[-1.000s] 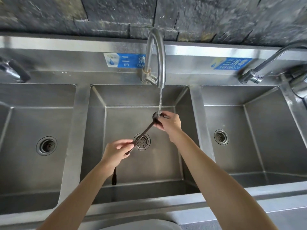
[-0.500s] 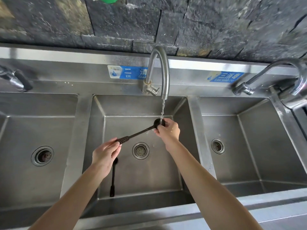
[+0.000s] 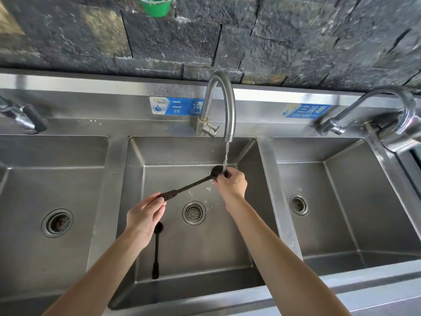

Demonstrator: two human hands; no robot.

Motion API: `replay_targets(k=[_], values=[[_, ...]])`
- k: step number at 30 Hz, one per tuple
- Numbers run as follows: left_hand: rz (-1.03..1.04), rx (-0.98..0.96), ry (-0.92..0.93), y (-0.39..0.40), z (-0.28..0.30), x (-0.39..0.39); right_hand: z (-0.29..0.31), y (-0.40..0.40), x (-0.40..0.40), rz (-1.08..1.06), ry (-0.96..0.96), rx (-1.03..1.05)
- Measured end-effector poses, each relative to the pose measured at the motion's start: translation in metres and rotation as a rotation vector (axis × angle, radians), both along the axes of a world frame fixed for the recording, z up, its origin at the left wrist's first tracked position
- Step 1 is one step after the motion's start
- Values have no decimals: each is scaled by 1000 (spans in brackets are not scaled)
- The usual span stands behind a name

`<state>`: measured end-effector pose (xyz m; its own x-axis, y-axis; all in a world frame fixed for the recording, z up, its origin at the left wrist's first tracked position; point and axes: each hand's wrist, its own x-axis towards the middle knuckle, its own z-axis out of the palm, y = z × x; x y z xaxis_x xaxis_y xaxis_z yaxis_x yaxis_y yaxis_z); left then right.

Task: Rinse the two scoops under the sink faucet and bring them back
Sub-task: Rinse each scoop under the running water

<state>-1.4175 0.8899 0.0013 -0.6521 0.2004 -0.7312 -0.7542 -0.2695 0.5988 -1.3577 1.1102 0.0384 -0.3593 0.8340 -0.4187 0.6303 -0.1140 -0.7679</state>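
Rinsing one scoop [image 3: 193,184] under the faucet [image 3: 224,103]: left hand [image 3: 144,216] pinches its handle, right hand [image 3: 232,182] rubs its bowl. Turning the bowl should rinse every side; second scoop [image 3: 156,249] waits in the sink [image 3: 262,201].

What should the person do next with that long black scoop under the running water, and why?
Probably keep rubbing the bowl of the long black scoop under the stream a moment more, then swap it for the second black scoop. The right hand works at the bowl beneath the curved steel faucet, the left hand holds the handle, and the second scoop lies on the middle steel basin's floor.
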Motion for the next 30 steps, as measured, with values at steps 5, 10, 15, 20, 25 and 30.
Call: replay_targets(k=[5, 10, 15, 20, 25, 30], values=[[-12, -9, 2, -4, -1, 2, -3, -5, -1, -62, 26, -23], [-31, -44, 38, -4, -4, 4, -7, -7, 2, -24, 7, -43], [-4, -11, 18, -5, -6, 0, 1, -8, 7, -101, 90, -81], [65, 59, -82, 7, -3, -2, 21, -7, 13, -165, 139, -102], [43, 101, -112, 21, -1, -5, 32, 1, 23, -204, 151, -129], [49, 108, -111, 34, -2, -7, 37, 15, 29, -186, 201, -169]])
